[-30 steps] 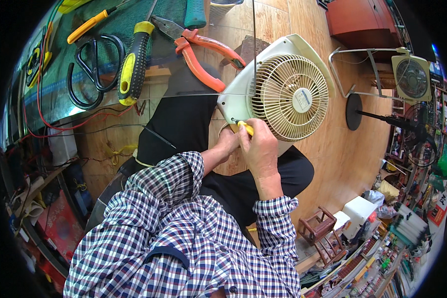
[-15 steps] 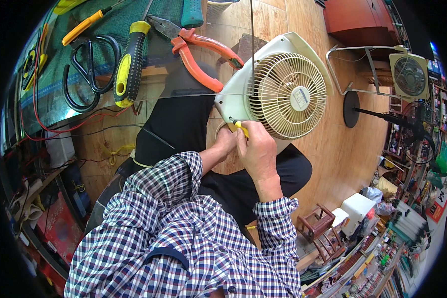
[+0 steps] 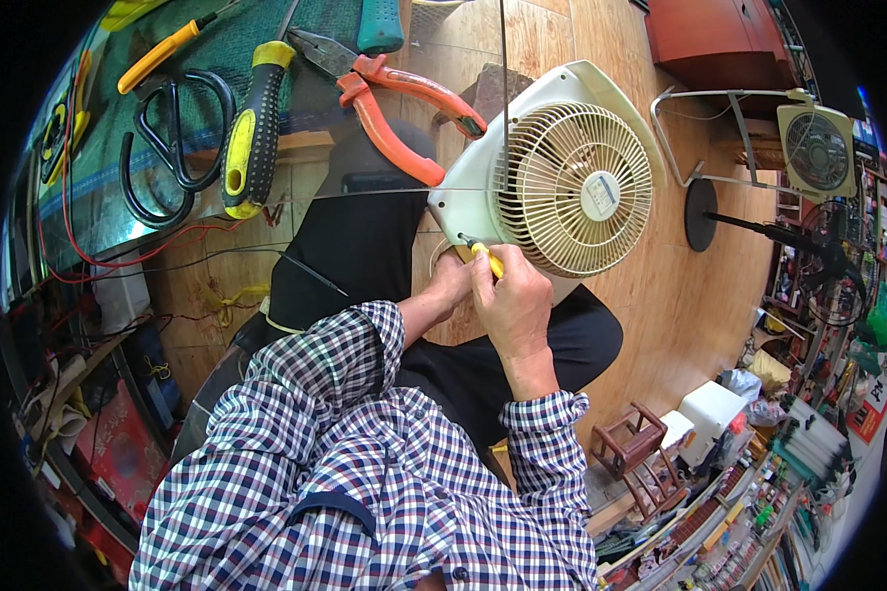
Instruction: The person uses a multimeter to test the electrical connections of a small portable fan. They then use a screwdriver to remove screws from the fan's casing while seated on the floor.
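My right hand (image 3: 512, 300) grips a small yellow-handled screwdriver (image 3: 488, 258), its shaft at a hole in the corner of the white fan housing (image 3: 461, 197) between my knees. The housing has a round cream grille (image 3: 552, 177). My left hand (image 3: 448, 278) is closed at the housing's lower corner, gripping it from behind; its fingertips are hidden. On the glass tabletop (image 3: 118, 217) at upper left lie red-handled pliers (image 3: 394, 143), a yellow-black screwdriver (image 3: 250, 148), a slim yellow-handled screwdriver (image 3: 163, 54), black scissors (image 3: 172, 148) and a teal-handled tool (image 3: 378, 25).
A second fan (image 3: 815, 148) on a tubular frame and a black pedestal stand (image 3: 700, 217) are at the right. A red-brown cabinet (image 3: 719, 39) is at the back. A small wooden stool (image 3: 631, 443), a white box (image 3: 710, 419) and cluttered shelving line the lower right. Wires hang at the left.
My right hand shifts slightly with the screwdriver at the same corner, showing more of the yellow handle than half a second ago. My left hand stays in place.
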Demonstrator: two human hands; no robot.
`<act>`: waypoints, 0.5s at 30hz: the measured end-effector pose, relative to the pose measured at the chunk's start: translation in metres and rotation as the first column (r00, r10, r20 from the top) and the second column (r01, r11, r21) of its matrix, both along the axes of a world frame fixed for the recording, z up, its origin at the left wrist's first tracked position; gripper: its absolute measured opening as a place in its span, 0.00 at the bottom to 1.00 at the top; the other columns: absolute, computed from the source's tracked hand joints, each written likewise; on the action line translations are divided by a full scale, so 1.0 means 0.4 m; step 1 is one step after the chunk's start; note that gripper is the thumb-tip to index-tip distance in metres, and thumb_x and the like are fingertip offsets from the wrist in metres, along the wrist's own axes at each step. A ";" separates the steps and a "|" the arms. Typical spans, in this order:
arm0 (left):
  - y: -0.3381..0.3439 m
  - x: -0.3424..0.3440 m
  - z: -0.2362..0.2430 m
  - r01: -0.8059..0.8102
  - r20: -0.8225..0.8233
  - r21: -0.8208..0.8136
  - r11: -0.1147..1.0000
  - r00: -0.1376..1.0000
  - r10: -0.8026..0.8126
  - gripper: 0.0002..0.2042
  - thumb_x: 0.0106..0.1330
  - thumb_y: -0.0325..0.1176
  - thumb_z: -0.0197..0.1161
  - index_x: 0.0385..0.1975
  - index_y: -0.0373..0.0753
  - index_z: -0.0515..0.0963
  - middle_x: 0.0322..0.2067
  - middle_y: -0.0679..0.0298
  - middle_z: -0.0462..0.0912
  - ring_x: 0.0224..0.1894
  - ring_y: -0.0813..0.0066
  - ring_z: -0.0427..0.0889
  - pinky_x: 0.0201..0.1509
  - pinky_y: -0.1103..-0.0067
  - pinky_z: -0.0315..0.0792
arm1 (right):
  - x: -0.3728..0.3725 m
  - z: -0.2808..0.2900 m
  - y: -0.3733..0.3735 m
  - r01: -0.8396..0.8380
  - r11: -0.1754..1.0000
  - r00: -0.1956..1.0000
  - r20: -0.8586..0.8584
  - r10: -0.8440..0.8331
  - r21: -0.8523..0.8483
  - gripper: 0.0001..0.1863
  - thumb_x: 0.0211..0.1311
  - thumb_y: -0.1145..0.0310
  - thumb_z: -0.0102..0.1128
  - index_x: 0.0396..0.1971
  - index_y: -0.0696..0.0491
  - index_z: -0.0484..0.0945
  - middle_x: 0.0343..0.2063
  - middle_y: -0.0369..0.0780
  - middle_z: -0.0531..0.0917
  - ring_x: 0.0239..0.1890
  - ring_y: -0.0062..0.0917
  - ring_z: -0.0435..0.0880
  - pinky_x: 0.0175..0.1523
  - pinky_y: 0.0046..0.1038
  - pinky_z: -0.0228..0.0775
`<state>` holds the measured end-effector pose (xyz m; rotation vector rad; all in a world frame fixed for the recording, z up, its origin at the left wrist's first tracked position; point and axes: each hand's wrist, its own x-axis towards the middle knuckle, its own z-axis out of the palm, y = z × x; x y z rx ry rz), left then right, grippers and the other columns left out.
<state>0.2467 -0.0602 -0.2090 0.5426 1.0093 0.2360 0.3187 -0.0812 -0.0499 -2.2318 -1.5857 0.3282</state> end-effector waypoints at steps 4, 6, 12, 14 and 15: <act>0.003 -0.002 0.022 0.011 -0.028 0.032 0.999 1.000 -0.010 0.21 0.79 0.44 0.66 0.62 0.35 0.82 0.55 0.60 0.89 0.55 0.72 0.87 0.55 0.72 0.81 | 0.006 0.003 0.004 -0.033 0.999 0.999 -0.015 0.034 0.020 0.08 0.71 0.68 0.71 0.40 0.58 0.84 0.31 0.49 0.89 0.32 0.45 0.90 0.38 0.41 0.82; 0.005 -0.002 0.031 0.010 -0.034 0.056 0.998 0.999 -0.008 0.22 0.79 0.44 0.66 0.63 0.35 0.81 0.55 0.60 0.89 0.55 0.72 0.87 0.55 0.71 0.82 | 0.007 0.004 0.006 -0.049 0.999 0.999 -0.015 0.050 0.013 0.07 0.70 0.69 0.71 0.40 0.57 0.84 0.32 0.48 0.88 0.33 0.45 0.90 0.39 0.41 0.82; 0.009 0.002 0.032 0.085 -0.059 0.120 0.989 0.995 -0.079 0.23 0.78 0.45 0.67 0.62 0.36 0.81 0.54 0.59 0.89 0.53 0.72 0.88 0.54 0.71 0.82 | 0.023 0.032 0.029 -0.232 0.971 0.970 0.064 0.235 -0.053 0.07 0.66 0.74 0.70 0.42 0.57 0.84 0.36 0.47 0.85 0.38 0.45 0.88 0.43 0.42 0.81; 0.001 0.005 0.012 0.068 -0.048 0.172 0.983 0.997 -0.061 0.23 0.77 0.46 0.68 0.62 0.36 0.81 0.53 0.59 0.89 0.53 0.72 0.88 0.54 0.71 0.82 | 0.032 0.039 0.039 -0.281 0.956 0.956 0.068 0.286 -0.083 0.07 0.66 0.74 0.69 0.42 0.57 0.84 0.36 0.47 0.85 0.38 0.45 0.88 0.44 0.43 0.80; 0.001 0.006 0.010 0.052 -0.035 0.187 0.981 0.998 -0.047 0.23 0.77 0.46 0.68 0.62 0.35 0.81 0.53 0.60 0.89 0.53 0.72 0.88 0.54 0.71 0.82 | 0.034 0.042 0.043 -0.291 0.952 0.952 0.065 0.298 -0.098 0.07 0.66 0.74 0.69 0.42 0.57 0.84 0.36 0.47 0.85 0.38 0.45 0.88 0.44 0.43 0.80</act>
